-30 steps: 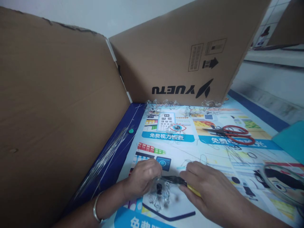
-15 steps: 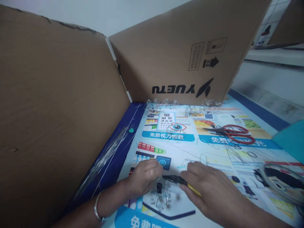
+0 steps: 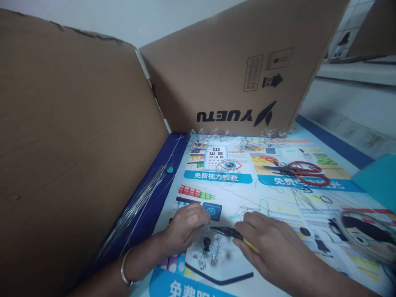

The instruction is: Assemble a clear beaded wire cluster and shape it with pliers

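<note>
Pliers [image 3: 228, 232] with yellow handles are grasped by the fingers of the right hand [image 3: 266, 237] at 5 o'clock, their dark nose aimed towards 9 o'clock. At 6 o'clock, clear wirework [image 3: 213, 258] is held from above by the bent fingers of the left hand [image 3: 189, 225]; its upper part is hidden, and a black part [image 3: 206, 244] is seen within it. The plier tips are set just beside those fingers; whether wire is bitten by them cannot be told. A silver bangle [image 3: 123, 270] is worn at 7 o'clock. Red-handled scissors [image 3: 306, 170] are laid at 3 o'clock on the worktop [image 3: 173, 146], and a wire bundle [image 3: 137, 206] at 8 o'clock. 2 cardboard panels, towards 9 o'clock [image 3: 71, 144] and 1 o'clock [image 3: 229, 78], are stood upright around it.
</note>
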